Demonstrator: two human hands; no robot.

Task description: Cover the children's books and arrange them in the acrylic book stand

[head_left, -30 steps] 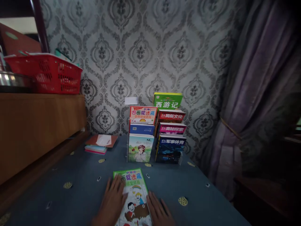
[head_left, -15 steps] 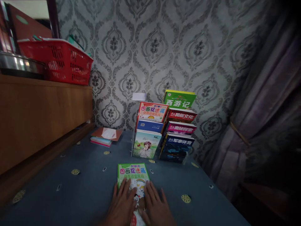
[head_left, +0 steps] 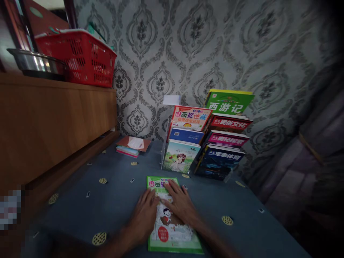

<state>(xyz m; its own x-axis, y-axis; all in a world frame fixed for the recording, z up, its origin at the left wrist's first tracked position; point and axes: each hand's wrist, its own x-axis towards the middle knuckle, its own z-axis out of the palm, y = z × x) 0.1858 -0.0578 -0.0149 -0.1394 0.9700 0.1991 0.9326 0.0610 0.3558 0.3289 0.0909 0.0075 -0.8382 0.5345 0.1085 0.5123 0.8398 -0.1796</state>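
Observation:
A green-bordered picture book (head_left: pixel 176 234) lies flat on the blue cloth, its cover facing up. My left hand (head_left: pixel 146 211) rests along its left edge with the fingers reaching onto the cover. My right hand (head_left: pixel 180 201) lies across the upper right of the cover, fingers stretched out and pointing up toward the title. Both hands are open and press on the book without gripping it. They hide parts of the title and the picture.
Behind stand two rows of upright books, one fronted by a pale green book (head_left: pixel 179 157), the other by a dark blue book (head_left: pixel 218 161). A small notebook pile (head_left: pixel 129 152) lies back left. A wooden cabinet (head_left: pixel 59 122) holds a red basket (head_left: pixel 88 61) and a metal basin (head_left: pixel 37 61).
My right hand has slid up the cover onto the title. My left hand has shifted to the book's left edge. The view has moved, and more of the book's lower part shows.

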